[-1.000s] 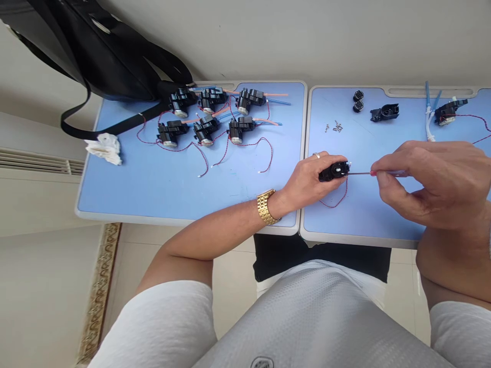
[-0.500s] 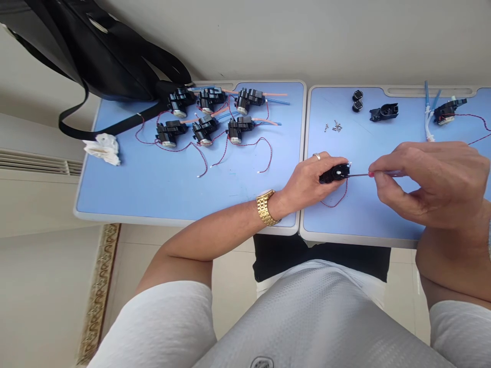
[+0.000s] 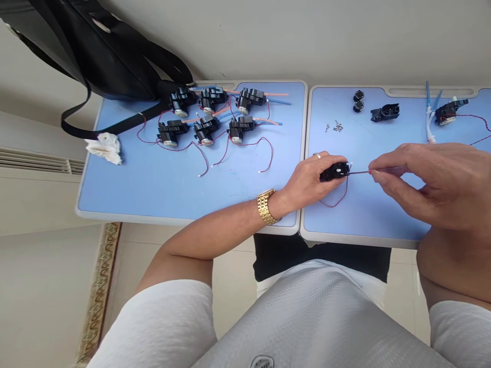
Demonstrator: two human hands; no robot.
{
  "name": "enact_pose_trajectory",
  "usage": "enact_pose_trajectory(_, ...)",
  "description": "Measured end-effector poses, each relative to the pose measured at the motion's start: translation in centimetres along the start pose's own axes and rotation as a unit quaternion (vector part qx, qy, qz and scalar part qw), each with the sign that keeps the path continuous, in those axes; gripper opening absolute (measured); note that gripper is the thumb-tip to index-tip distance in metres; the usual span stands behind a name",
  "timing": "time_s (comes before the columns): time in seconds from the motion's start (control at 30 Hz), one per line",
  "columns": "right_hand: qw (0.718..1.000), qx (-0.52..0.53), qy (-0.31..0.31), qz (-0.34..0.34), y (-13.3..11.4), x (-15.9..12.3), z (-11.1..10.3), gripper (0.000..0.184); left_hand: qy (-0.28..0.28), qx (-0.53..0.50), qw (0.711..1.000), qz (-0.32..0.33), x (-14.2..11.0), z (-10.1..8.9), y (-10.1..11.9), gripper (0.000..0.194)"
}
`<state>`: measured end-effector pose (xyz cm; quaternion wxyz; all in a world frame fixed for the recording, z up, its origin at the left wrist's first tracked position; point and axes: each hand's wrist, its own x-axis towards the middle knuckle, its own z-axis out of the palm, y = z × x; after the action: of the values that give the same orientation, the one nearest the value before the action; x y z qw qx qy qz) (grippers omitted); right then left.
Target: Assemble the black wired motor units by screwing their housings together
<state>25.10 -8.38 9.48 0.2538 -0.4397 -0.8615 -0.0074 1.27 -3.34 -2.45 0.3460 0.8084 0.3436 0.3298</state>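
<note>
Between the thumb and fingers of my left hand is a small black plastic motor housing, held over the right-hand table. A thin red and dark wire hangs from it. My right hand pinches a screwdriver whose shaft points left, its tip at the right end of the housing. Most of the screwdriver's handle is hidden in my fingers. Behind my hands lie loose small screws, a black open cover piece and two small round black parts.
Several black pump-like units with wires and tubes stand on the left table. Another unit and blue-white tubes lie at right. A black bag and a crumpled tissue are at far left.
Both hands keep their grips, with the screwdriver tip still at the housing. My right hand and the screwdriver have tilted slightly; the view has shifted a little.
</note>
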Motion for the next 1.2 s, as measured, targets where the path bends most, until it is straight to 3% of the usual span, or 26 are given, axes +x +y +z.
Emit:
enact_pose_trajectory(0.13, 0.999, -0.019, 0.038, -0.011, 0.1, 0.1, 0.3, 0.010, 0.009, -0.021, 1.000, 0.001, 0.1, 0.0, 0.1, 0.029)
enact_pose_trajectory(0.3, 0.996, -0.071, 0.044, 0.022, 0.1, 0.5, 0.4, 0.042, 0.001, -0.012, 1.000, -0.017, 0.2, -0.1, 0.1, 0.029)
enact_pose_trajectory(0.37, 0.995, -0.085, 0.047, 0.029, 0.2, 0.6, 0.4, 0.046, 0.001, -0.010, 1.000, -0.022, 0.3, -0.1, 0.1, 0.030)
enact_pose_trajectory(0.57, 0.998, -0.003, 0.063, 0.012, 0.6, 0.8, 0.5, 0.008, 0.000, -0.011, 0.999, -0.033, 0.3, -0.3, 0.3, 0.030)
enact_pose_trajectory(0.7, 0.998, 0.015, 0.060, -0.004, 1.0, 0.8, 0.3, 0.014, 0.002, -0.011, 0.999, -0.035, 0.3, -0.3, 0.4, 0.029)
enact_pose_trajectory(0.83, 0.999, 0.040, -0.009, 0.004, 1.1, 0.6, -0.7, 0.006, 0.009, -0.021, 0.999, -0.022, 0.3, -0.2, 0.2, 0.030)
enact_pose_trajectory(0.97, 0.999, 0.029, -0.035, 0.018, 1.1, 0.6, -1.2, 0.004, 0.003, -0.011, 1.000, -0.027, 0.3, -0.2, 0.2, 0.029)
enact_pose_trajectory(1.2, 0.996, -0.082, 0.034, 0.018, 1.4, 0.2, 0.1, 0.042, -0.004, 0.003, 1.000, -0.024, 0.2, -0.2, 0.2, 0.030)
